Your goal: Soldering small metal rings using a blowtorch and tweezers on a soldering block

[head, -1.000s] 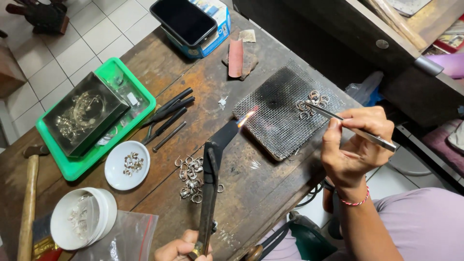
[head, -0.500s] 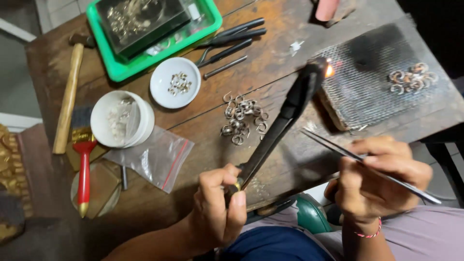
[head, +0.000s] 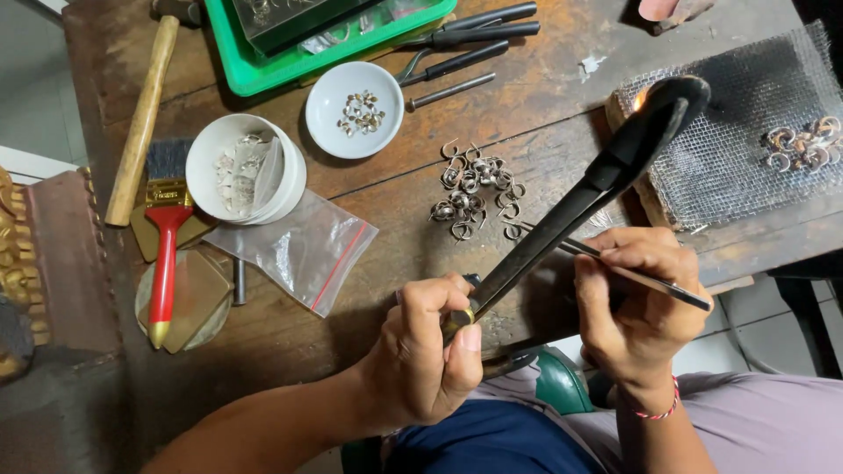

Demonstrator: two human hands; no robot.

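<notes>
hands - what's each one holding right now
Left hand: closed around the black torch handle.
Right hand: closed, pinching thin metal tweezers.

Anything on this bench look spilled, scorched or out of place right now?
The wire mesh pad is blackened near the lit torch tip. A loose heap of small metal rings lies on the bare wood, outside the white dish. Nothing looks broken.

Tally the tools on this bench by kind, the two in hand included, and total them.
Torch, left hand: 1
Tweezers, right hand: 1
Hammer: 1
Brush: 1
Pliers: 1, possibly more, handles overlap
Total: 5
</notes>
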